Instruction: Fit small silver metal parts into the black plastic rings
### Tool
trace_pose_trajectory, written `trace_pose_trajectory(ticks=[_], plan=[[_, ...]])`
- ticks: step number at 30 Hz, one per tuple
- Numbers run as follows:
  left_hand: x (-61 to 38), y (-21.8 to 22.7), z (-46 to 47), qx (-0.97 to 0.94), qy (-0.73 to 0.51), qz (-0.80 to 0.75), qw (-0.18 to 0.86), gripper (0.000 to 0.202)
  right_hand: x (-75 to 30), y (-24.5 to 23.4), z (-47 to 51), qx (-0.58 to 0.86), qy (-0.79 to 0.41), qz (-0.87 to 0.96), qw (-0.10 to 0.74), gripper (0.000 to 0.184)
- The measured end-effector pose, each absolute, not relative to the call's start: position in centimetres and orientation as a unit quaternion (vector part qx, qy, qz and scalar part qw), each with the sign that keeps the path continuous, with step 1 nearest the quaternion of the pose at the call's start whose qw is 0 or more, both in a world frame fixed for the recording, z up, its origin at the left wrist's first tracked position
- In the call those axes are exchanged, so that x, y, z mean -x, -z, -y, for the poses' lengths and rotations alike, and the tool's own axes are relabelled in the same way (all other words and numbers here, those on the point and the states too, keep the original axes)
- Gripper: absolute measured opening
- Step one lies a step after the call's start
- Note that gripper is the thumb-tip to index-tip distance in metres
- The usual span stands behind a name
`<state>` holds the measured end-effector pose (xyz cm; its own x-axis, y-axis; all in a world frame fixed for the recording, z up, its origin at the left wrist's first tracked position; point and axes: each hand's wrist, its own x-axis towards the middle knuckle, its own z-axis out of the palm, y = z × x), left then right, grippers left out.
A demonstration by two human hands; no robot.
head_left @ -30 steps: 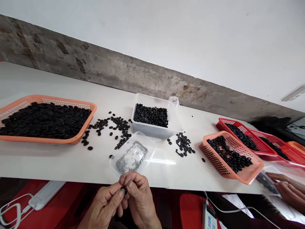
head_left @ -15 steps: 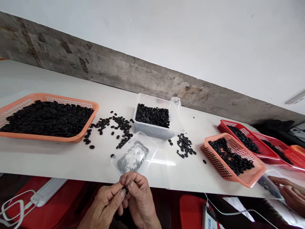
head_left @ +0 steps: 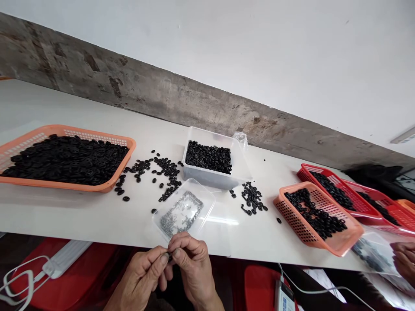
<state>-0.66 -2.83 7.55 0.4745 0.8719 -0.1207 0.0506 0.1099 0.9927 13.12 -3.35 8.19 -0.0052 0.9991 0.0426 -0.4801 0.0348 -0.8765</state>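
Note:
My left hand (head_left: 142, 276) and my right hand (head_left: 193, 270) meet just in front of the table's near edge. Between their fingertips is a small black oval piece (head_left: 170, 256), mostly covered by the fingers; both hands pinch it. Right behind the fingers lies a clear shallow tray (head_left: 207, 206) with many tiny silvery metal parts (head_left: 170, 219). Beyond it stands a clear plastic bin (head_left: 207, 179) holding small black parts (head_left: 209, 156). Loose black oval pieces (head_left: 167, 169) are scattered left of the tray, and another small heap of black parts (head_left: 253, 196) lies to its right.
A large orange basket (head_left: 106, 186) of black ovals is at left. A smaller orange basket (head_left: 352, 242) and red baskets (head_left: 366, 206) stand at right. Another person's hand (head_left: 405, 261) is by a clear bag (head_left: 372, 252). A power bank (head_left: 285, 296) with a cable sits below the table.
My hands stay together, with only slight finger movement around the black piece. At far right the other person's hand has shifted right, leaving more of the clear bag visible.

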Motion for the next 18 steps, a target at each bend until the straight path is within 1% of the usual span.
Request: trace_pose_trajectory(ticks=[7, 13, 16, 18], plan=[[0.8, -7.7, 3.0, -0.575, -0.338, -0.409, 0.623, 0.043, -14.1, -8.6, 3.6, 0.418, -0.538, 0.477, 0.555, 0.010], [0.9, -7.9, 2.8, -0.597, -0.351, -0.431, 0.579, 0.041, -14.0, -9.0, 4.0, 0.459, -0.404, 0.590, 0.527, 0.012], [0.9, -8.2, 3.0, -0.608, -0.339, -0.438, 0.569, 0.040, -14.0, -9.3, 4.0, 0.460, -0.363, 0.628, 0.512, 0.012], [0.7, -8.4, 3.2, -0.597, -0.355, -0.446, 0.565, 0.041, -14.0, -9.4, 3.9, 0.450, -0.342, 0.649, 0.509, 0.013]])
